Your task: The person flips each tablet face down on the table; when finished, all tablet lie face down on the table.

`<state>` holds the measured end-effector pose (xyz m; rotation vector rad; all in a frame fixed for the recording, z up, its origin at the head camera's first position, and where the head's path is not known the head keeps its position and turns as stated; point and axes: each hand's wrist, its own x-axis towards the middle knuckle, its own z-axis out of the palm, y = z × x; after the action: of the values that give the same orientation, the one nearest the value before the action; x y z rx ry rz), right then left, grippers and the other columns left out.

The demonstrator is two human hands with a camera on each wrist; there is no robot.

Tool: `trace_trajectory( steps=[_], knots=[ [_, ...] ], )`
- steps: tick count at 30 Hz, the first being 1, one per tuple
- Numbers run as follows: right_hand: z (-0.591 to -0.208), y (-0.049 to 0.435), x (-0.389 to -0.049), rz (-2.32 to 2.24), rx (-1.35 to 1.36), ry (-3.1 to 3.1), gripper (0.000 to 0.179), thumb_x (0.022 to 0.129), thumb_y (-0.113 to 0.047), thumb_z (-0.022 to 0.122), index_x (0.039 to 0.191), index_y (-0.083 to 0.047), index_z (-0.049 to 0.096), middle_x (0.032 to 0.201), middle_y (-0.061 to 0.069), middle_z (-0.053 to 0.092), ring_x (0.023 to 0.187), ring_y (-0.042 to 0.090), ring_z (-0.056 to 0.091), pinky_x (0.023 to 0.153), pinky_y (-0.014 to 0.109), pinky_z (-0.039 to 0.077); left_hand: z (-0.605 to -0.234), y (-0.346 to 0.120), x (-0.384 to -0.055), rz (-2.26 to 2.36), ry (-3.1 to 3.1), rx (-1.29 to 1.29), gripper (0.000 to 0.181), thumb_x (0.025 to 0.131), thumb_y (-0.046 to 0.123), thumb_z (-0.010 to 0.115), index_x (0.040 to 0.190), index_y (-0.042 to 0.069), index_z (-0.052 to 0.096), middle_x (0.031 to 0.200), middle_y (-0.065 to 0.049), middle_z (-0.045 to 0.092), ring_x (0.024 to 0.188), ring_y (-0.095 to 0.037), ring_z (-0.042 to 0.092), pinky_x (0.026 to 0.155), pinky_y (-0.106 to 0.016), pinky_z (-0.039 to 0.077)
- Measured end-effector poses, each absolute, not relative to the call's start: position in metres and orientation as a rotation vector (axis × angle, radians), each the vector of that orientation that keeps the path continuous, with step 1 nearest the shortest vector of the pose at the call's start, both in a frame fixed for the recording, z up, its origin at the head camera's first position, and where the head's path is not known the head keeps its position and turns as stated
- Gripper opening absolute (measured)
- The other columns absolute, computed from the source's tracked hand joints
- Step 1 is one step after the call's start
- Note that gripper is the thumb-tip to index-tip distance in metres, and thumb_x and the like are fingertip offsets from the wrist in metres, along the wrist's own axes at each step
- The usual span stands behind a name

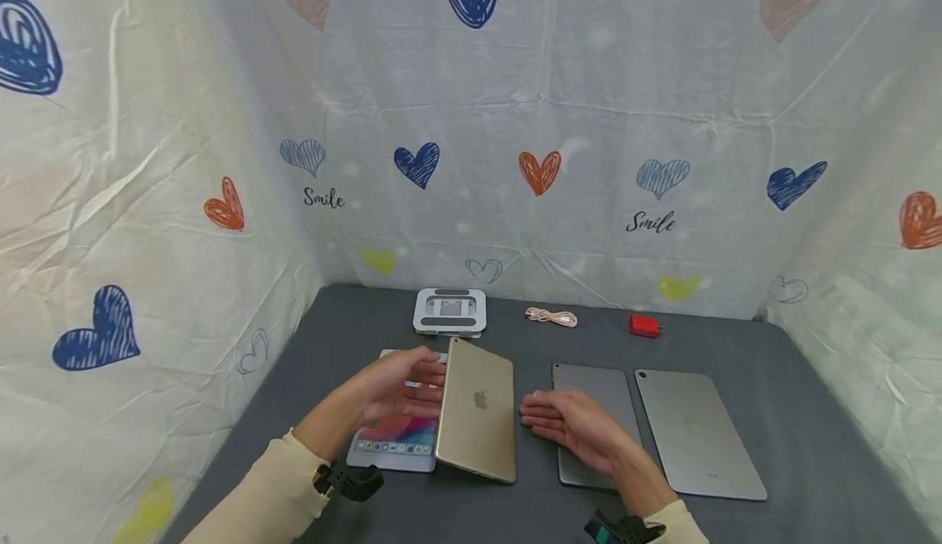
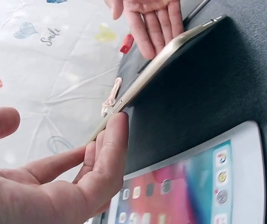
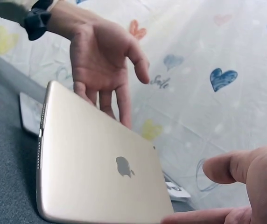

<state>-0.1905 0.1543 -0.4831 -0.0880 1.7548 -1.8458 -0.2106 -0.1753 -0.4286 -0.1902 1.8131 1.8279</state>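
A gold tablet (image 1: 478,413) stands tilted, its Apple-logo back facing right and its left long edge raised. My left hand (image 1: 401,388) touches that raised edge with extended fingers, the thumb apart from it, as the left wrist view shows. Under the left hand lies a white tablet (image 2: 189,186) with its screen lit, partly hidden by the hand and the gold tablet. My right hand (image 1: 577,425), fingers straight and palm facing left, is beside the gold tablet's right edge and holds nothing. It overlaps a dark grey tablet (image 1: 603,388) in the head view.
A silver tablet (image 1: 699,433) lies face down at the far right. Along the back of the grey table (image 1: 368,307) are a folded white stand (image 1: 450,312), a coiled pink cable (image 1: 552,316) and a red charger plug (image 1: 644,326). Heart-printed cloth (image 1: 545,61) encloses the table.
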Motion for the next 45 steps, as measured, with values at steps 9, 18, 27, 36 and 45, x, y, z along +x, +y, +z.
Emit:
trace_trajectory(
  steps=[9, 18, 27, 36, 45],
  knots=[
    [-0.479, 0.164, -0.185, -1.825, -0.099, 1.795, 0.064, 0.117, -0.033, 0.051, 0.154, 0.019, 0.045, 0.155, 0.032, 0.058, 0.146, 0.038, 0.06, 0.124, 0.048, 0.05, -0.442, -0.16, -0.21, 1.862, 1.768, -0.203, 0.058, 0.109, 0.036, 0.056, 0.145, -0.01, 0.057, 0.146, -0.027, 0.057, 0.124, -0.041, 0.063, 0.104, -0.059, 0.063],
    [-0.477, 0.169, -0.182, -1.818, -0.082, 1.856, 0.066, 0.116, -0.032, 0.052, 0.153, 0.022, 0.043, 0.156, 0.035, 0.056, 0.148, 0.043, 0.057, 0.123, 0.049, 0.051, -0.452, -0.148, -0.212, 1.886, 1.726, -0.259, 0.053, 0.107, 0.032, 0.057, 0.143, -0.007, 0.056, 0.141, -0.025, 0.058, 0.123, -0.042, 0.063, 0.101, -0.058, 0.064],
    [-0.476, 0.171, -0.18, -1.804, -0.057, 1.889, 0.064, 0.117, -0.029, 0.049, 0.153, 0.023, 0.042, 0.158, 0.037, 0.053, 0.148, 0.045, 0.056, 0.123, 0.05, 0.05, -0.459, -0.144, -0.212, 1.847, 1.732, -0.224, 0.055, 0.109, 0.032, 0.058, 0.143, -0.011, 0.055, 0.141, -0.027, 0.055, 0.12, -0.041, 0.063, 0.102, -0.061, 0.062],
    [-0.474, 0.171, -0.179, -1.781, -0.02, 1.92, 0.062, 0.117, -0.029, 0.048, 0.153, 0.022, 0.044, 0.157, 0.036, 0.054, 0.147, 0.045, 0.057, 0.123, 0.052, 0.05, -0.462, -0.14, -0.211, 1.778, 1.775, -0.194, 0.07, 0.11, 0.037, 0.057, 0.151, -0.019, 0.044, 0.146, -0.032, 0.051, 0.124, -0.046, 0.062, 0.104, -0.06, 0.062],
    [-0.461, 0.172, -0.18, -1.813, -0.056, 1.922, 0.066, 0.116, -0.035, 0.051, 0.157, 0.016, 0.044, 0.162, 0.033, 0.05, 0.15, 0.043, 0.055, 0.125, 0.048, 0.049, -0.446, -0.151, -0.208, 1.828, 1.764, -0.181, 0.063, 0.112, 0.034, 0.056, 0.153, -0.013, 0.046, 0.154, -0.034, 0.05, 0.136, -0.051, 0.061, 0.114, -0.06, 0.056]
  ],
)
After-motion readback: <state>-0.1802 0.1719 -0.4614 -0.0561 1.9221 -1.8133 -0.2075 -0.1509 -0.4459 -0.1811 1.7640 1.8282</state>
